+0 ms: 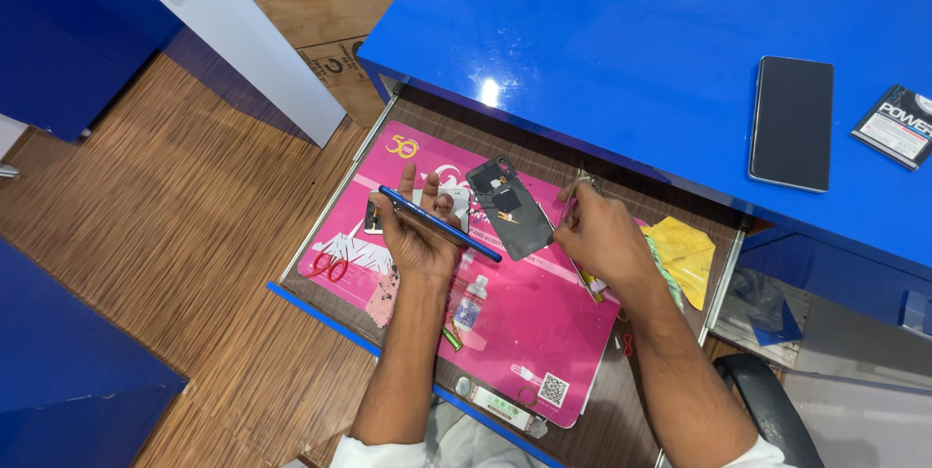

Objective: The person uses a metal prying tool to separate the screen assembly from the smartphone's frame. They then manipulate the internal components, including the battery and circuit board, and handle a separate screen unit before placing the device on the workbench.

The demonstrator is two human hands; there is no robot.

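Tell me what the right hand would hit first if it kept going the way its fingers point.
The right hand points up and left, toward the dark phone back cover lying on the pink mat. That cover would likely be met first, though depth is unclear from this single view.

A glossy blue desk [621, 50] fills the upper right, bearing a dark phone [792, 122] and a small packet [898, 125]. Its pulled-out drawer tray [621, 410] at centre carries a pink mat [529, 317].

blue phone [442, 225] | edge-on, tilted, held | dark back cover [510, 208] | flat on mat
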